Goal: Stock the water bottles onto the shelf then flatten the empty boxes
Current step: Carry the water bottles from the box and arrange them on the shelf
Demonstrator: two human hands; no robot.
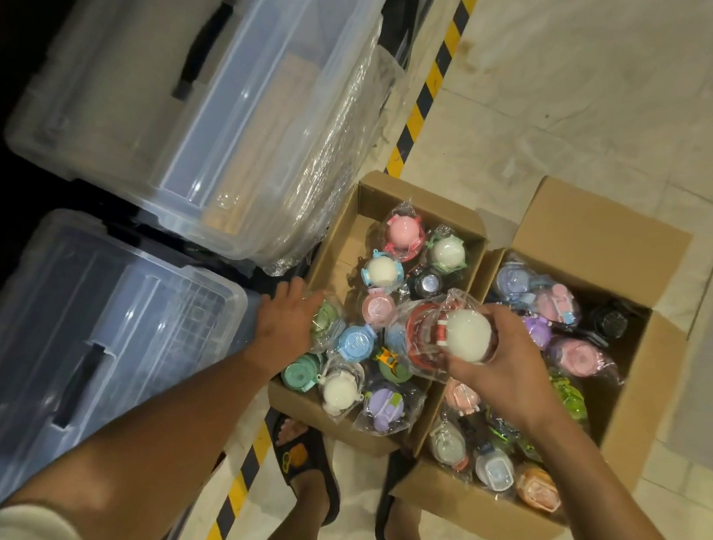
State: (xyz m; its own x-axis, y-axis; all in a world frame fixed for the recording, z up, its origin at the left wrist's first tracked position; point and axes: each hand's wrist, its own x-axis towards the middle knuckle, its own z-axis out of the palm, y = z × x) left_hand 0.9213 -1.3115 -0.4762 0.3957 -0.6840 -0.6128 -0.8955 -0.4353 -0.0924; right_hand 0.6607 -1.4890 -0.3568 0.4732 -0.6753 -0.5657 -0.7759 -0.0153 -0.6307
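Stocking is in hand: the right hand (511, 360) has its fingers curled round a wrapped white-capped bottle (467, 335), held just above the left box (335, 244) on the floor. The left hand (286, 320), fingers loosely straight and holding nothing, rests at that box's wall beside a green bottle (323, 319). Next, I judge, the bottle must be carried to the shelf (not in view), since both boxes are far from empty.

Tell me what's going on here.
A person stands over two open boxes of wrapped bottles. The right hand grips a white-capped bottle above where the boxes meet. The left hand rests open on the rim of the left box. That box and the right box both hold many bottles.
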